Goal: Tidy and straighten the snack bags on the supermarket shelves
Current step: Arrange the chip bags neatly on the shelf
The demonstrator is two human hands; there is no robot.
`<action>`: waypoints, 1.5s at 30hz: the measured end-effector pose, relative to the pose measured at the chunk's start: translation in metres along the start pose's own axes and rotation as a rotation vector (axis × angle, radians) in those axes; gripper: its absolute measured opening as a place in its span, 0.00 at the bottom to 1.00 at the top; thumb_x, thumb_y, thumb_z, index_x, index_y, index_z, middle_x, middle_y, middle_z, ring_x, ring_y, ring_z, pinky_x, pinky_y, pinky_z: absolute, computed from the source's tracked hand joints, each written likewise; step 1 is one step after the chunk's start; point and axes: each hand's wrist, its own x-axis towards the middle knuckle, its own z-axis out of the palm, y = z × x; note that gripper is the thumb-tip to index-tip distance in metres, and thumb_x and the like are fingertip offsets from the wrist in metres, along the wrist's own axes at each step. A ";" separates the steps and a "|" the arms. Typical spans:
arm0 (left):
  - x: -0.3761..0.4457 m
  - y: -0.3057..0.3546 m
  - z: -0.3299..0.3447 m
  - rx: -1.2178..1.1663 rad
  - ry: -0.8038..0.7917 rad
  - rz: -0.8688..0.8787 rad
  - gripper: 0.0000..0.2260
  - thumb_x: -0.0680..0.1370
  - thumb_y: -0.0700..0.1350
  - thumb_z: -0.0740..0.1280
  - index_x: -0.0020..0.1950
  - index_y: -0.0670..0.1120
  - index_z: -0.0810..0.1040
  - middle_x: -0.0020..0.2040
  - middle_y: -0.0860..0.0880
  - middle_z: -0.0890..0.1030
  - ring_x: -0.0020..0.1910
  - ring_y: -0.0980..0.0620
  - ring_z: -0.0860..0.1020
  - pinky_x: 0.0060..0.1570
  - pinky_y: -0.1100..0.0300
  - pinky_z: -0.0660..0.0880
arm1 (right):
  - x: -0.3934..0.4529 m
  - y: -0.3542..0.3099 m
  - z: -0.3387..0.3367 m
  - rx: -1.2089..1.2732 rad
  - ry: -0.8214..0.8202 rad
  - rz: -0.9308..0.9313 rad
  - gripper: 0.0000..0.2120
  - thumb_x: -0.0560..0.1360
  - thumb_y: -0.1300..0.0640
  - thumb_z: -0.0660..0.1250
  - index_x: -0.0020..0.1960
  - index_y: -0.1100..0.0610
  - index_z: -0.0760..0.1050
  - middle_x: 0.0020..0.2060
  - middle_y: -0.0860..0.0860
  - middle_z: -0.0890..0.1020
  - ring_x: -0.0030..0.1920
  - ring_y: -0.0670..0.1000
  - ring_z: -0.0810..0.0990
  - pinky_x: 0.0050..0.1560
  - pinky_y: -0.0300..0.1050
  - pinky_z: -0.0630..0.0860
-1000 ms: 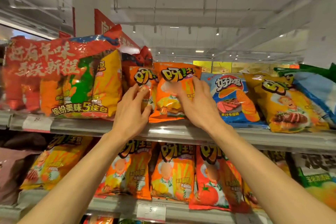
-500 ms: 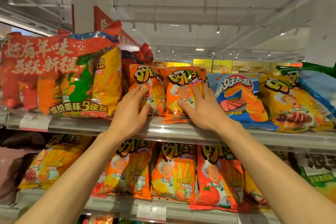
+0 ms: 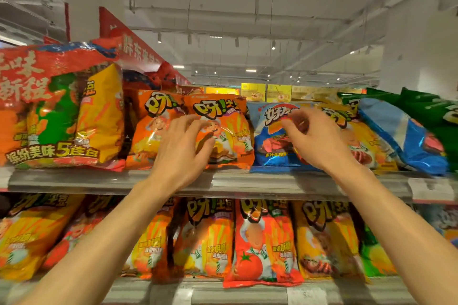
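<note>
Two orange snack bags stand side by side on the upper shelf (image 3: 99, 181): one further left (image 3: 146, 131) and one in front (image 3: 230, 129). My left hand (image 3: 183, 148) rests on them with its fingers spread and slightly bent, thumb on the front bag. To their right stands a blue chip bag (image 3: 269, 148). My right hand (image 3: 314, 141) is in front of that blue bag, blurred, with loosely bent fingers near its top. A yellow bag (image 3: 361, 138) leans behind my right hand.
A big red and yellow multipack (image 3: 62, 119) fills the upper shelf's left end. A blue bag (image 3: 406, 146) and green bags (image 3: 433, 111) lean at the right. The lower shelf holds several orange, red and yellow bags (image 3: 260, 242). A price tag (image 3: 431, 189) hangs on the rail.
My right hand left the front orange bag and moved right onto the blue bag. My left hand shifted right, from the left orange bag onto the front one.
</note>
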 end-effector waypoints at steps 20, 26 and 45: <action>0.005 0.002 0.031 0.045 -0.090 -0.005 0.23 0.83 0.58 0.60 0.74 0.49 0.74 0.74 0.48 0.71 0.76 0.50 0.64 0.72 0.54 0.60 | 0.010 0.029 0.000 0.525 -0.313 0.474 0.17 0.73 0.48 0.78 0.55 0.54 0.75 0.41 0.45 0.81 0.40 0.43 0.81 0.36 0.37 0.75; 0.005 0.004 0.029 0.032 -0.105 -0.014 0.26 0.80 0.60 0.57 0.74 0.50 0.73 0.74 0.49 0.71 0.76 0.50 0.64 0.72 0.54 0.61 | 0.016 0.023 -0.005 0.509 -0.246 0.407 0.26 0.71 0.45 0.79 0.63 0.56 0.77 0.48 0.46 0.84 0.43 0.44 0.84 0.38 0.37 0.77; -0.022 0.021 0.010 -0.142 -0.021 0.001 0.17 0.81 0.50 0.68 0.69 0.48 0.76 0.63 0.49 0.79 0.64 0.47 0.73 0.61 0.53 0.69 | -0.067 0.008 -0.069 0.622 -0.084 0.404 0.21 0.69 0.47 0.80 0.58 0.46 0.76 0.46 0.40 0.87 0.44 0.41 0.86 0.41 0.34 0.80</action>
